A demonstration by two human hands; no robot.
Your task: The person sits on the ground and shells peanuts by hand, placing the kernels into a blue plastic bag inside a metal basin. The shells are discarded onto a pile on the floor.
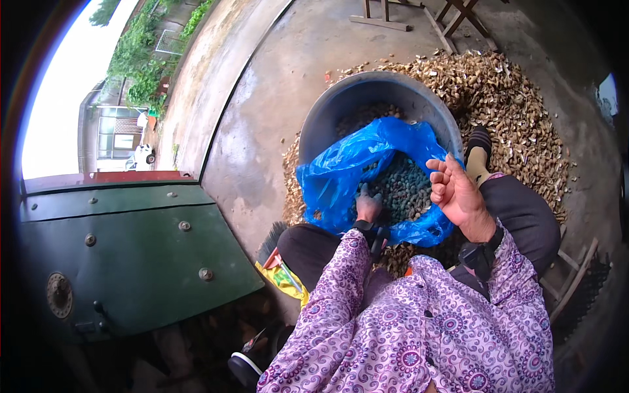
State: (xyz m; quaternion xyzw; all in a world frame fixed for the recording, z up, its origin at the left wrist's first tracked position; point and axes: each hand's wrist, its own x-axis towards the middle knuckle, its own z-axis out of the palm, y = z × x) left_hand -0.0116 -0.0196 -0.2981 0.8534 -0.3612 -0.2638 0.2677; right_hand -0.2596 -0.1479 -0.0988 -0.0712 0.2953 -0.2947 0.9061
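A blue plastic bag lies gaping in a large grey tub between my legs. Inside the bag is a mass of small, round, dark nuts or seeds; their exact kind is unclear. My left hand reaches into the bag at the near left of this mass, fingers a little apart, some tips hard to make out. Above the bag's right edge, my right hand is raised with its palm turned inward. Its fingers are loosely bent and apart, and nothing shows in them.
Brown shells are heaped behind and right of the tub. A green metal panel stands at the left. Near my left knee lie a yellow bag and a red-headed tool. Wooden legs stand at the back.
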